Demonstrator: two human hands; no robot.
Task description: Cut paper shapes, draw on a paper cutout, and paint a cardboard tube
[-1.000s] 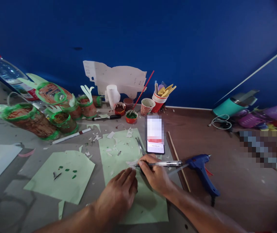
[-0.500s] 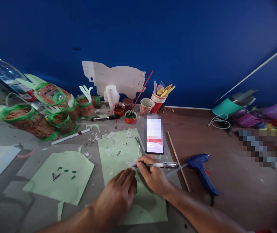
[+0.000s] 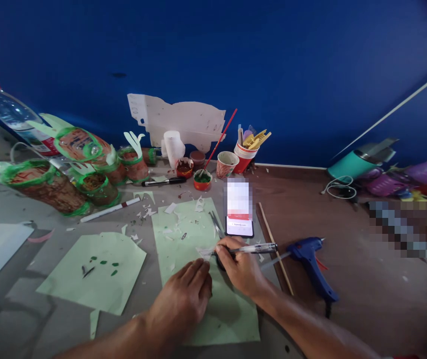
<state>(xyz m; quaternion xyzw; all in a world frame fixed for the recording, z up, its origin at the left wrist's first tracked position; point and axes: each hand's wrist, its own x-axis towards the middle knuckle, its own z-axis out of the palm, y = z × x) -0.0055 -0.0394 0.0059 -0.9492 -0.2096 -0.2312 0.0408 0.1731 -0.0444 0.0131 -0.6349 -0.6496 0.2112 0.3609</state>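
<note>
My right hand (image 3: 241,264) is closed round a clear pen (image 3: 258,248), its tip over a small white paper piece (image 3: 205,253). My left hand (image 3: 187,294) presses that piece down with its fingertips, the fingers held together. Both hands rest over a long pale green sheet (image 3: 232,319). Scissors (image 3: 216,224) lie on the sheet's upper right edge, their handles partly hidden by my right hand. Just beyond, a phone (image 3: 239,207) with a lit screen lies face up. Paper scraps (image 3: 171,208) are scattered on the upper part of the sheet.
At the right lie a wooden stick (image 3: 275,247) and a blue glue gun (image 3: 313,264). Another green sheet (image 3: 97,269) is at the left. Painted bottles (image 3: 49,187), paint cups (image 3: 202,180) and a cup of tools (image 3: 245,154) stand along the back.
My right hand and the pen have shifted slightly right and the pen is tilted a little more, showing more of the white paper piece. My left hand has hardly moved.
</note>
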